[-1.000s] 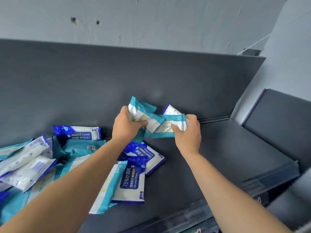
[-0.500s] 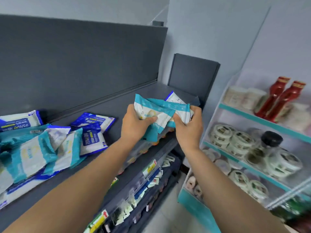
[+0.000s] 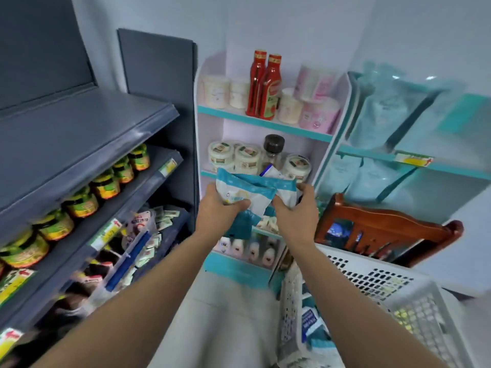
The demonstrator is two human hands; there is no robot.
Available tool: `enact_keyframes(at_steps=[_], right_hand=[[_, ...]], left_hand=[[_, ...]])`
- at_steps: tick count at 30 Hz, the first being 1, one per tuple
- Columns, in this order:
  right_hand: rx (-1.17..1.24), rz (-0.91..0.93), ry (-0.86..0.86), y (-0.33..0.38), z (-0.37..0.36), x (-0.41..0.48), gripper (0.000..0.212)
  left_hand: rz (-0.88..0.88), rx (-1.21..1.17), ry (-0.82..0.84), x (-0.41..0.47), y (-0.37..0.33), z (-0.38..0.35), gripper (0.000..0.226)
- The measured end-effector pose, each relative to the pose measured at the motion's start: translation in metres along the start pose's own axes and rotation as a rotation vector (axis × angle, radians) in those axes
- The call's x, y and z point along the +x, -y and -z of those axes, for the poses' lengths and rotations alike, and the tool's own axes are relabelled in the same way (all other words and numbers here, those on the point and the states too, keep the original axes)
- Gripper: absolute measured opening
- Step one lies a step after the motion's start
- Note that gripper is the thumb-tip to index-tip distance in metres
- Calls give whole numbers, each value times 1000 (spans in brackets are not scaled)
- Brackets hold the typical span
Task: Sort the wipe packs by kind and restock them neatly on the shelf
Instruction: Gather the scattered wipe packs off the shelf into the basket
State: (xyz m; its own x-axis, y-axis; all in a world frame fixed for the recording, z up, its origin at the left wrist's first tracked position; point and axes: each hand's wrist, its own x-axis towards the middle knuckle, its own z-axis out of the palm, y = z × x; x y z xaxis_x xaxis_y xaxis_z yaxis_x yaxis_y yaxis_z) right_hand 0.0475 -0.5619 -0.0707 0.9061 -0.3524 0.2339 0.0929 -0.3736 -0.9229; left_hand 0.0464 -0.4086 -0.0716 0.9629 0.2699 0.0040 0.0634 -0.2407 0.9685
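**A:** How far along is this? The grey shelf (image 3: 79, 123) has no tidy wipe rows on the bit I can see.

**B:** Early-ish, I'd guess. The white basket (image 3: 372, 288) at lower right has spare packs (image 3: 309, 321) in it, so plenty left. The teal-and-white wipe packs (image 3: 247, 192) are in mid-air, off the shelf. The left hand (image 3: 218, 211) and right hand (image 3: 297, 213) sit side by side, both gripping that bundle.

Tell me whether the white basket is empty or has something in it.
Not empty. In the white basket lie a blue-and-white wipe pack and teal packs. How full it is, cannot tell.
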Motion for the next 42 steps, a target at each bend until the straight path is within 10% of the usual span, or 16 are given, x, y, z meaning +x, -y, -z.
enact_keyframes(at_steps=[11,23,30,35,42], right_hand=[[-287,-255,34,-156,171,21,37],[-573,-755,537,-332,212,0,57],[-432,-827,935,-422,193,-21,74],[-624,-744,1202,-461,183,-34,70],[-722,-578,1195,-453,187,-36,44]], left_hand=[[234,78,344,-60,51,-213,51],[271,680,855,-86,168,-322,80],[153,874,1134,-94,249,-362,96],[183,1102,1224,-120,301,-368,41],[169,1156,1090,-123,274,-364,45]])
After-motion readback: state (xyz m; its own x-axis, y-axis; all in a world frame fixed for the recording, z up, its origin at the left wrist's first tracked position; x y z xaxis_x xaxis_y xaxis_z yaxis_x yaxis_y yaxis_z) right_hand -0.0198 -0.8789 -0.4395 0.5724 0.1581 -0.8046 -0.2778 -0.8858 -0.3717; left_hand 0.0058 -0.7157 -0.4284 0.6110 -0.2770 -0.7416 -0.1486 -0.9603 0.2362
